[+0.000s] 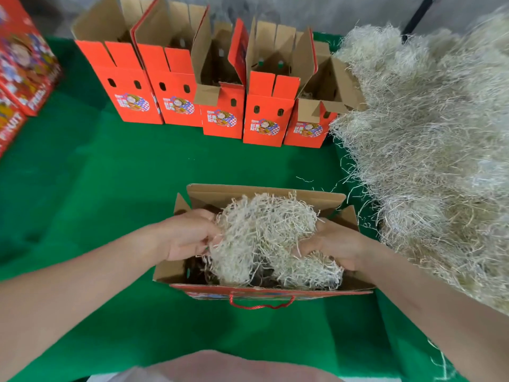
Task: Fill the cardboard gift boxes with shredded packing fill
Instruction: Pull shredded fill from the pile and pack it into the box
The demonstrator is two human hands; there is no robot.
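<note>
Head view: where is the gift box [264, 192] being filled?
— Straight in front of the person, on the green cloth [110, 188], near the table's close edge.
— Which way does it lie?
— Its long axis runs left to right across the view. The mouth faces up with the flaps standing open, and the long printed side with the red cord handle [261, 304] faces the person.
— And the fill?
— A wad of shredded fill [264, 235] sits in the mouth, humped above the rim, with dark space showing beneath it in places.
— How are the hands?
— The left hand [190, 235] has its fingers curled into the wad's left side. The right hand [333, 246] clutches the lower right part, strands poking out between its fingers. Both are over the box opening.
— Anything else?
— A big pile of shredded fill [427, 133] covers the right side of the table, just beside the box. A row of orange boxes [220, 117] stands upright along the far edge, flaps up, the rightmost touching the pile. A stack of printed cartons [24, 67] sits at far left.
</note>
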